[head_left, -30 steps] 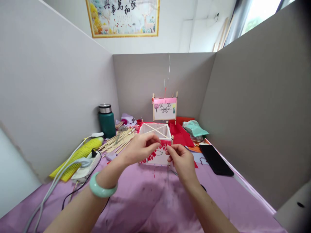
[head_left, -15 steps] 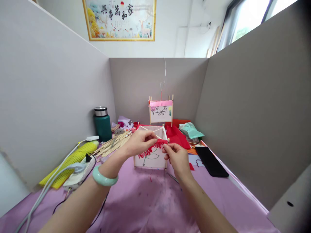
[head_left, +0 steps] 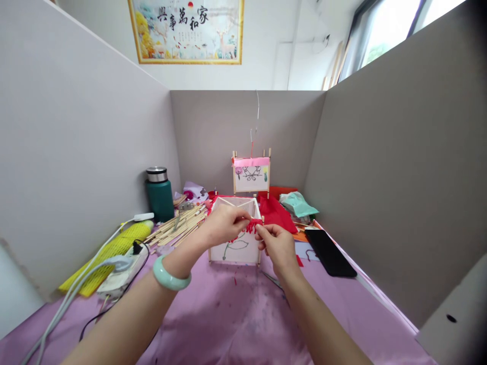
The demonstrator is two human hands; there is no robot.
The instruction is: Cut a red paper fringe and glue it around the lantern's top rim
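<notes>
A box-shaped lantern with white panels and thin wooden sticks stands upright on the cloth. Its front panel bears a drawn green stem and leaves. Along the panel's top edge runs a red fringe strip, partly covered by my fingers. My left hand, reaching across the lantern's front, pinches the strip near its right end. At the front right corner, my right hand pinches the strip's end between thumb and forefinger. Dark scissors lie beside my right wrist, partly hidden by it.
A second, hanging lantern with a pink border is behind. To the left are wooden sticks, a green bottle and a power strip with cables. A black phone and red cloth lie right. Grey partitions enclose the table.
My left hand has slid a little to the right along the fringe, toward the lantern's corner, covering more of the strip. My right hand stays nearly in place.
</notes>
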